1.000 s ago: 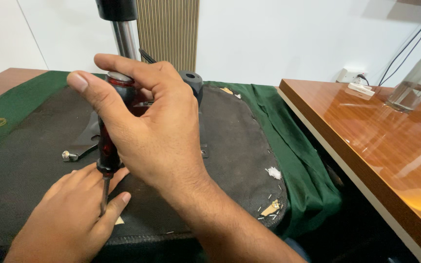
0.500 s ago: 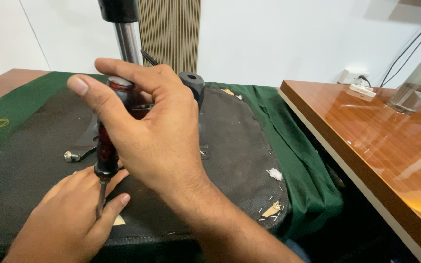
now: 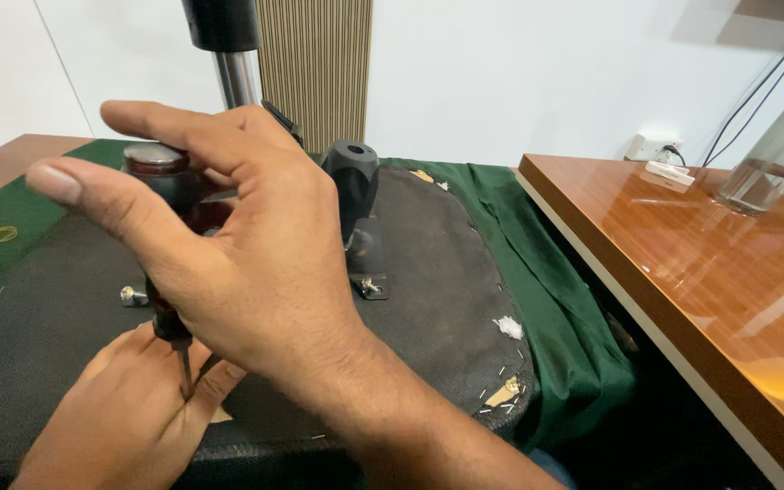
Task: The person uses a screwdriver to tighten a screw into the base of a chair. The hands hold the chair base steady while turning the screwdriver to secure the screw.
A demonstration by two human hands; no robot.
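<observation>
Upright on the black fabric pad (image 3: pixel 437 263), a screwdriver (image 3: pixel 170 272) sits gripped by right-hand fingers (image 3: pixel 120 204), left-hand fingers (image 3: pixel 206 386) pinching its shaft.

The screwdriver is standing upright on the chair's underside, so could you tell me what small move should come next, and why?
Probably a short turn of the screwdriver with steady downward pressure. The right hand wraps its dark handle, the left hand pinches the thin shaft near the tip on the black fabric panel. The tip itself is hidden, so seating cannot be confirmed.
</observation>
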